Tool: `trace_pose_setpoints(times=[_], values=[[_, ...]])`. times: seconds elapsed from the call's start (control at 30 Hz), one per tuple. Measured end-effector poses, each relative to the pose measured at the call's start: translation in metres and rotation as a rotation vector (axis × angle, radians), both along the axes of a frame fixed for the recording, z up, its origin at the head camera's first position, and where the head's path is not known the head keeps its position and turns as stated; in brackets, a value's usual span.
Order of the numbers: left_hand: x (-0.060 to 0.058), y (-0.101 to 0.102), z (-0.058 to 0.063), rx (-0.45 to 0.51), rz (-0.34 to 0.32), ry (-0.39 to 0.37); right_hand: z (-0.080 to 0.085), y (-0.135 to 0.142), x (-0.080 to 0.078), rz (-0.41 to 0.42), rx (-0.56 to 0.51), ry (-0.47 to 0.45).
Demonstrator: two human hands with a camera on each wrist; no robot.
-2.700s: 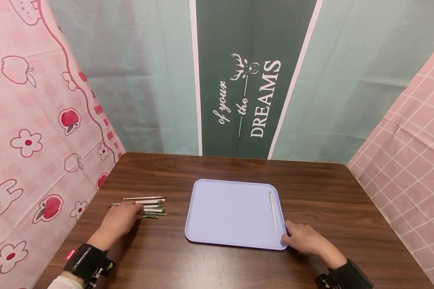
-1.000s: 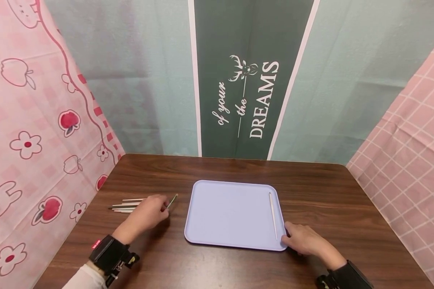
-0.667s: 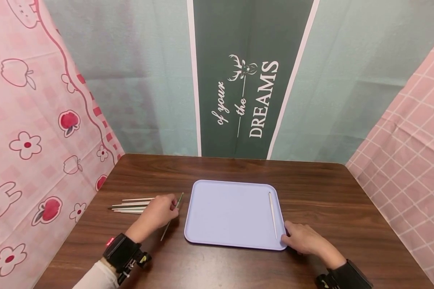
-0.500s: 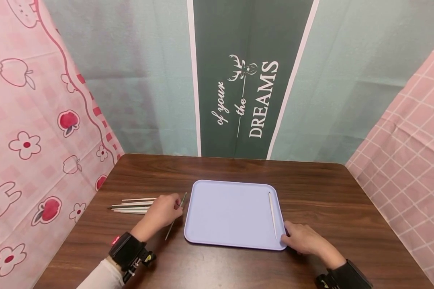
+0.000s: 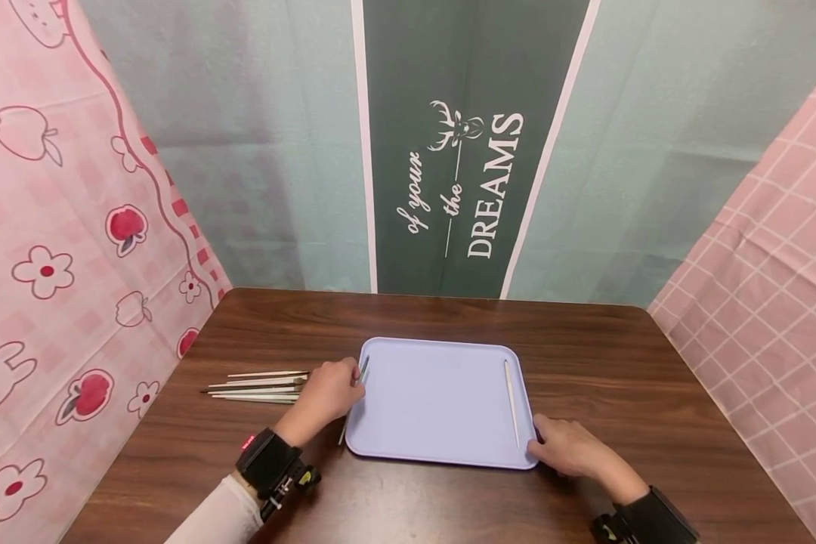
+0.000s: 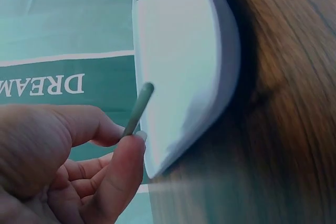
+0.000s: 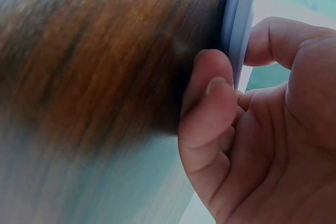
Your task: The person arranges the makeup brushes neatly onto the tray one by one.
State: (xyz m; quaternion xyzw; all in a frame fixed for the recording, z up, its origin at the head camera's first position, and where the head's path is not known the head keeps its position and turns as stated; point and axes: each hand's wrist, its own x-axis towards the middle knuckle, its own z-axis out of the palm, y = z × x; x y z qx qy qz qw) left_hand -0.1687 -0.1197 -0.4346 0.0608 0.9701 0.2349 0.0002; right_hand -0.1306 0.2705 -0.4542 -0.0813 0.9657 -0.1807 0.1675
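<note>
Right, eyes on the left hand [image 5: 329,393]: its fingertips are pinched together on a slim green brush [image 6: 138,108], thumb and forefinger taking the hold. Here's the relation I judge matters. Seen from overhead, the brush slants from between twelve and one o'clock down to between six and seven, almost in line with the tray's nine-o'clock edge. Its top end shows over the tray [image 5: 442,412], its bottom end just outside the rim. Touching the rim or hanging above it? I can't tell.

Over at the tray's four o'clock, my right hand [image 5: 571,447] has its fingers clamped on the rim, thumb on one side, curled fingers on the other. The left is clearly the nearer hand to that green brush.

Inside the tray, one white brush [image 5: 511,404] lies along the three-o'clock side, nearly twelve to six. Out at nine o'clock from the left hand, more brushes [image 5: 261,390] fan across the brown surface [image 5: 408,502], some ends hidden.
</note>
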Motion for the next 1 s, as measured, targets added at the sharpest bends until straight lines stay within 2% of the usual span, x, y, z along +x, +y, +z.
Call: trace_pose_setpoints(times=[0.23,0.5,0.77,1.0], values=[[-0.003,0.013,0.001,0.033,0.000,-0.016,-0.003,0.005,-0.002,0.044,-0.024,0.004],[-0.008,0.026,0.001,0.078,-0.026,-0.024,-0.002,0.003,-0.002,0.021,-0.036,-0.010],[-0.014,0.040,-0.002,0.053,-0.077,0.036,-0.003,0.006,-0.002,0.066,-0.036,0.028],[-0.017,0.055,-0.002,0.062,-0.108,0.046,0.000,0.001,0.001,0.029,-0.012,0.033]])
